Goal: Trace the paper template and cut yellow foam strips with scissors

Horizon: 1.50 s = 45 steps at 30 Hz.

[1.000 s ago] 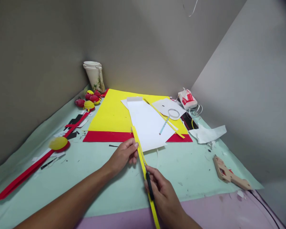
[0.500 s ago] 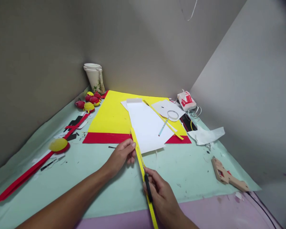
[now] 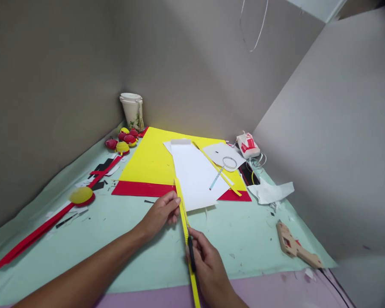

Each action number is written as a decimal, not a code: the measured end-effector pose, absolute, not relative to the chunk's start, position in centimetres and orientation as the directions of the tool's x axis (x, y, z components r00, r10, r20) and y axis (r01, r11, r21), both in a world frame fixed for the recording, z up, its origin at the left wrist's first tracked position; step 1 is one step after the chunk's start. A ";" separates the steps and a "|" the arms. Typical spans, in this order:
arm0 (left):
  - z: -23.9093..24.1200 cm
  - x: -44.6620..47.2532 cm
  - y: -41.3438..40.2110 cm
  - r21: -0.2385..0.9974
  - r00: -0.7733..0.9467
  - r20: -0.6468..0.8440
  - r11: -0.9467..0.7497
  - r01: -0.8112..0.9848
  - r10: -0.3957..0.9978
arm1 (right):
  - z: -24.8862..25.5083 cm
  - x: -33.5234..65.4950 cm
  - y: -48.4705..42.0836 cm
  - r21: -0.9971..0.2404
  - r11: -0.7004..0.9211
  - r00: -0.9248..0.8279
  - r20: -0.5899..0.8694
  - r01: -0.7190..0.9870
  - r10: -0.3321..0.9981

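A long, narrow yellow strip (image 3: pixel 184 223) runs lengthwise in front of me, with a row of fine notches along one edge. Its upper part is pinched between the thumb and fingers of my left hand (image 3: pixel 163 208). My right hand (image 3: pixel 208 261) is closed around black-handled scissors (image 3: pixel 191 254), whose thin metal blades lie along the strip's edge. Below that hand the strip trails down to the bottom of the view. White paper sheets (image 3: pixel 199 177) lie just beyond both hands, over a yellow sheet (image 3: pixel 147 160) and a red sheet (image 3: pixel 141 188).
At left are a red strip with a yellow disc (image 3: pixel 81 196), black scraps and several small red and yellow pieces (image 3: pixel 122 148). A white bucket (image 3: pixel 132 111) stands behind. A magnifier-shaped ring on a stick (image 3: pixel 230 163), tissue pack (image 3: pixel 248 145) and glue gun (image 3: pixel 295 246) lie right.
The camera view has shifted slightly, so the table items appear a little lower. Both hands keep their hold on the strip and scissors, with little change between them.
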<state>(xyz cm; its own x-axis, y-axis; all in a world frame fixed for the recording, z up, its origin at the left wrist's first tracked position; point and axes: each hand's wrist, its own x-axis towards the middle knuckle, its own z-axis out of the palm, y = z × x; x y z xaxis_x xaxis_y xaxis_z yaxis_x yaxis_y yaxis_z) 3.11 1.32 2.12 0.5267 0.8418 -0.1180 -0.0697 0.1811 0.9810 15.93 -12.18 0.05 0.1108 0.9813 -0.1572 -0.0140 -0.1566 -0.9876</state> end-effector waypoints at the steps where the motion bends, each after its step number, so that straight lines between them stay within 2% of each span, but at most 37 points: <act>1: 2.1 3.1 1.3 0.980 0.524 -0.118 0.183 -0.075 0.844 | 0.2 15.9 -12.1 -0.988 -0.156 0.116 -0.156 -0.009 0.981; 16: 2.1 3.1 1.3 0.976 0.516 -0.108 0.188 -0.106 0.850 | 0.4 15.6 -12.1 -0.992 -0.121 0.100 -0.117 0.044 0.988; 27: 1.6 3.0 1.5 0.981 0.546 -0.126 0.185 -0.053 0.828 | 0.4 15.5 -11.7 -0.982 -0.183 0.117 -0.177 0.044 0.977; 45: 1.6 2.8 1.4 0.979 0.539 -0.142 0.199 -0.049 0.831 | -0.3 15.7 -11.8 -0.989 -0.123 0.113 -0.113 0.086 0.987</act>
<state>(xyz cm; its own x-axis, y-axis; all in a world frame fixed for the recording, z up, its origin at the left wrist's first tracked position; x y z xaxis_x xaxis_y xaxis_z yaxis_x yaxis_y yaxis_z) 2.79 1.44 1.64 0.5386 0.8306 -0.1418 -0.0495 0.1991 0.9787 15.66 -11.78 -0.30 0.1130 0.9871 -0.1134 0.0863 -0.1234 -0.9886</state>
